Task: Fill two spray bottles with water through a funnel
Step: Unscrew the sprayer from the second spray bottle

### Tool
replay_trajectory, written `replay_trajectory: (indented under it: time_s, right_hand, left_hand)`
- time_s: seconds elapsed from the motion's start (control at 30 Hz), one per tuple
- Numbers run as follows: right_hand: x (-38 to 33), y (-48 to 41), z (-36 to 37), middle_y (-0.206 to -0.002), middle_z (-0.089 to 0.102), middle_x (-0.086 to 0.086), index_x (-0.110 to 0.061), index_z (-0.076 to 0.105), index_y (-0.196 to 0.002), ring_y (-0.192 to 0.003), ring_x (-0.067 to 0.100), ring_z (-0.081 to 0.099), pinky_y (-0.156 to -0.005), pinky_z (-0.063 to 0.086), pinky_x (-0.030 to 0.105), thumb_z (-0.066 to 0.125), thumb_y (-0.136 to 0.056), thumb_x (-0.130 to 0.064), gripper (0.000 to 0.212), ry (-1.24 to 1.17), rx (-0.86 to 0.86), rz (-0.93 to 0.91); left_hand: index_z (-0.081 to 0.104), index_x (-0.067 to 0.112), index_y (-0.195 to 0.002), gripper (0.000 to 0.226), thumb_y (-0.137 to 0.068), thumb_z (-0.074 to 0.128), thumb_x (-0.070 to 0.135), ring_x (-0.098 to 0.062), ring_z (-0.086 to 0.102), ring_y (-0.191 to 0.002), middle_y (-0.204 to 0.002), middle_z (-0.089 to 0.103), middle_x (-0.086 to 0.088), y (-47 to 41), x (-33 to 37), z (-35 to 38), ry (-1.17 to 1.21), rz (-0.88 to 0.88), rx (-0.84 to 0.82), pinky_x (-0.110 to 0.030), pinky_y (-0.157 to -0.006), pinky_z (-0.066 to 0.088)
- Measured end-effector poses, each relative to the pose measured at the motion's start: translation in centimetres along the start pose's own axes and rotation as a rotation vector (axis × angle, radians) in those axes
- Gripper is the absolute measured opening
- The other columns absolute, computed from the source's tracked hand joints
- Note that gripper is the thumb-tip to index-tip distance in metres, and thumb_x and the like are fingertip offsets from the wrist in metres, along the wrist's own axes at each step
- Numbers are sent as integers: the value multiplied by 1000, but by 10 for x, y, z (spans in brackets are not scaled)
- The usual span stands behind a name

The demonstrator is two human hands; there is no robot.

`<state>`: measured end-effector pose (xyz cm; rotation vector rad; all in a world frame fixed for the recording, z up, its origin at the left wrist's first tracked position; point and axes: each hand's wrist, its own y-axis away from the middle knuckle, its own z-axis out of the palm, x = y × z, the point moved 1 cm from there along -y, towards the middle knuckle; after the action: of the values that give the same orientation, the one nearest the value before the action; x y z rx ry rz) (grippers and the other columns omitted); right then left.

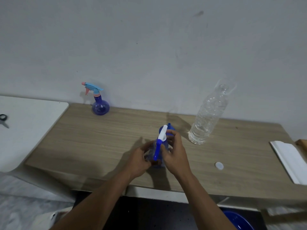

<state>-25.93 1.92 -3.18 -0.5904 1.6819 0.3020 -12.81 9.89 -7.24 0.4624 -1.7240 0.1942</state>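
A clear-blue spray bottle (158, 161) with a white and blue trigger head (161, 138) stands near the front middle of the wooden table (99, 138). My left hand (141, 161) grips its body. My right hand (174, 151) holds the trigger head at the neck. Right behind them a blue funnel (170, 128) is partly hidden. A second spray bottle (99, 105), round and purple-blue with a light blue and pink head, stands at the back left by the wall. A clear plastic water bottle (206, 117), uncapped, stands at the right, holding water low down.
A white bottle cap (219, 166) lies on the table to the right. A white board (292, 160) lies at the right edge. Scissors (3, 120) rest on a white surface (33, 127) at the left. A blue basin (239, 221) shows below the table's front edge.
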Motion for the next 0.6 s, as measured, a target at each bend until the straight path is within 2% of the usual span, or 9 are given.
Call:
replay_trajectory:
  time_s: [0.07,0.13,0.23,0.33,0.43,0.53,0.6]
  right_hand:
    - [-1,1,0,-107,66,-25,-28,56,-115,-104,-2,65,-77,54,18,64,-91,-24,26,5,-19,-9]
    - [-2,1,0,-105,69,-20,-28,58,-117,-100,0,67,-76,56,22,59,-87,-34,31,-1,-36,-3]
    - [-1,2,-1,-113,68,-16,-34,51,-127,-106,2,65,-82,56,23,61,-92,-25,38,28,-11,-10]
    - [2,1,0,-113,68,-21,-32,57,-123,-108,-1,64,-83,52,15,63,-96,-19,30,69,-27,-19]
    - [-1,0,1,-109,69,-20,-26,63,-121,-104,-3,64,-82,47,9,65,-95,-17,28,128,25,-37]
    - [-4,0,1,-112,69,-21,-27,60,-127,-106,-1,65,-86,48,13,63,-93,-11,37,135,65,-67]
    - [-8,2,1,-114,67,-27,-34,48,-141,-109,0,65,-90,51,18,63,-96,-13,52,108,50,-36]
  left_hand:
    - [62,49,-121,76,-71,86,-2,2,63,-114,-116,69,26,2,2,0,-4,10,13,-15,-82,54]
    - [53,32,-137,76,-76,83,-1,0,62,-117,-129,64,16,5,4,-1,-15,34,-4,-14,-84,54]
    - [47,17,-140,74,-78,76,-11,7,63,-110,-131,62,6,8,11,-1,-47,56,-22,-11,-82,52]
    - [50,22,-133,67,-79,78,-6,11,64,-101,-122,63,12,11,17,5,-51,48,-2,-5,-78,49]
    - [55,24,-131,60,-81,80,2,-2,66,-107,-122,66,9,12,19,7,-69,41,58,-8,-81,50]
    - [56,13,-133,56,-84,73,-7,5,67,-99,-120,68,1,10,22,7,-80,28,42,-9,-79,50]
    - [54,9,-132,53,-86,67,-14,13,66,-90,-115,66,2,8,20,6,-41,7,15,-6,-74,50]
